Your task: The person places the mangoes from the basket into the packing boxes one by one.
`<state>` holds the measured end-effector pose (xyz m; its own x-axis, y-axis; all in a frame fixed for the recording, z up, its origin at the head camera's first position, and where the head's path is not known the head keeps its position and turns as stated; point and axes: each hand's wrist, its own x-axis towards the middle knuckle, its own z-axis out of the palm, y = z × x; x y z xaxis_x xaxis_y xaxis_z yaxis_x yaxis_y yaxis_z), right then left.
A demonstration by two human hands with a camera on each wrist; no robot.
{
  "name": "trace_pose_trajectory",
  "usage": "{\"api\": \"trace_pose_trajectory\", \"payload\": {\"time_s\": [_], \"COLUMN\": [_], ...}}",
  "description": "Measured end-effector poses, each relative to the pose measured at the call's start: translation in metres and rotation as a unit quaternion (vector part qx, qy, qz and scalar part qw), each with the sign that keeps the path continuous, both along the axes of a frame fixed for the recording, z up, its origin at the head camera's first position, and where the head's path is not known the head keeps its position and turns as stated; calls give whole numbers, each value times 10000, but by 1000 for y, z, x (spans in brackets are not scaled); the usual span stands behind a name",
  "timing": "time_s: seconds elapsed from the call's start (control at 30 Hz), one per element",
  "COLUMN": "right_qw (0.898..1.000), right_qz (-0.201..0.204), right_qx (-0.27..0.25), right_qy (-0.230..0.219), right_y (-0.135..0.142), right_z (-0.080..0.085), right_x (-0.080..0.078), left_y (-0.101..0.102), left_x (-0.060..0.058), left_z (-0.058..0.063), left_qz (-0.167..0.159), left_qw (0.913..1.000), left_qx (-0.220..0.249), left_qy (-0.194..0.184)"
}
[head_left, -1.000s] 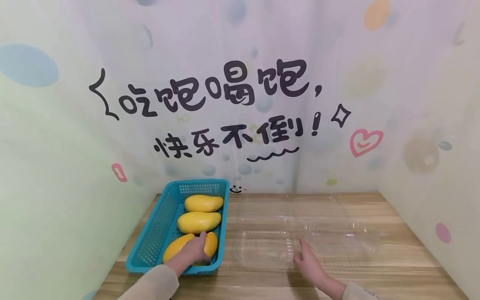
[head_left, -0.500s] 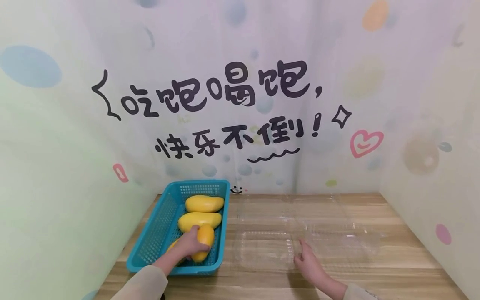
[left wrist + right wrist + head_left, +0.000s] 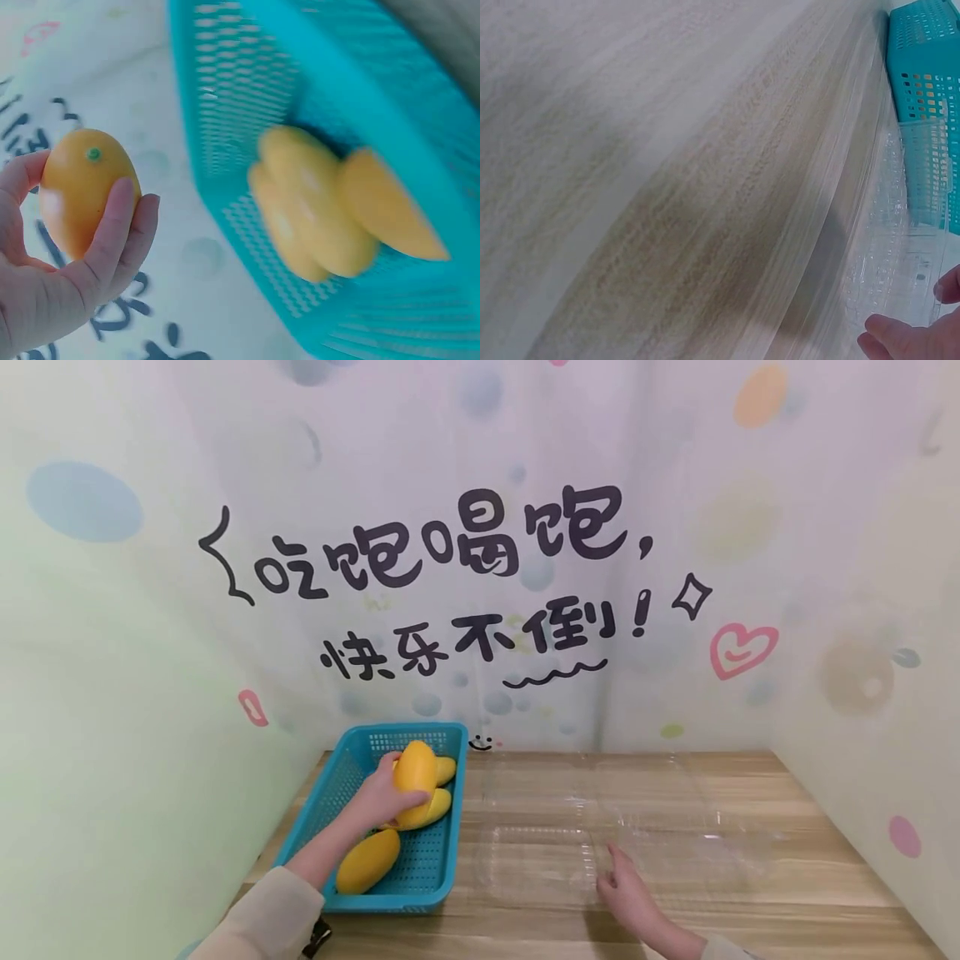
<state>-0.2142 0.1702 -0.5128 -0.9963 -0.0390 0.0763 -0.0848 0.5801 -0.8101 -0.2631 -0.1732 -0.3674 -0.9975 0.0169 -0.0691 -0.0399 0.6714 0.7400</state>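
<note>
My left hand (image 3: 382, 793) grips a yellow mango (image 3: 415, 777) above the blue-green plastic basket (image 3: 457, 835). The left wrist view shows the thumb and fingers around this mango (image 3: 82, 202), its green stem spot facing the camera. Beneath it, two more mangoes (image 3: 446, 768) lie side by side toward the back of the basket, partly hidden. Another mango (image 3: 369, 862) lies at the front left inside. My right hand (image 3: 630, 893) holds the right edge of a clear plastic clamshell box (image 3: 536, 864), thumb and index finger at its wall; the rest of that hand is cut off in the right wrist view.
A second clear box (image 3: 697, 860) stands right of my right hand. Transparent raised lids (image 3: 532, 785) rise behind the boxes and are hard to see. All stand on a wood-grain table (image 3: 810, 868) between pale curtain walls (image 3: 862, 610) with printed black lettering.
My left hand has lifted the front right mango out of its place, carrying it up and toward the back. The right hand has stayed at the box edge. The head view has shifted slightly.
</note>
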Motion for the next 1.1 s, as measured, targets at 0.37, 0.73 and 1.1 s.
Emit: {"api": "trace_pose_trajectory", "payload": {"time_s": [0.37, 0.73, 1.1], "right_qw": [9998, 9996, 9994], "right_qz": [-5, -65, -69], "right_qx": [147, 186, 238], "right_qy": [-158, -202, -249], "right_y": [0, 0, 1], "right_z": [3, 2, -1], "right_x": [1, 1, 2], "left_y": [61, 119, 137], "left_x": [-16, -12, 2], "left_z": [8, -31, -74], "left_qz": [-128, -549, -257], "left_qw": [9952, 9909, 9989], "left_qx": [868, 1051, 179], "left_qy": [-436, -634, -343]}}
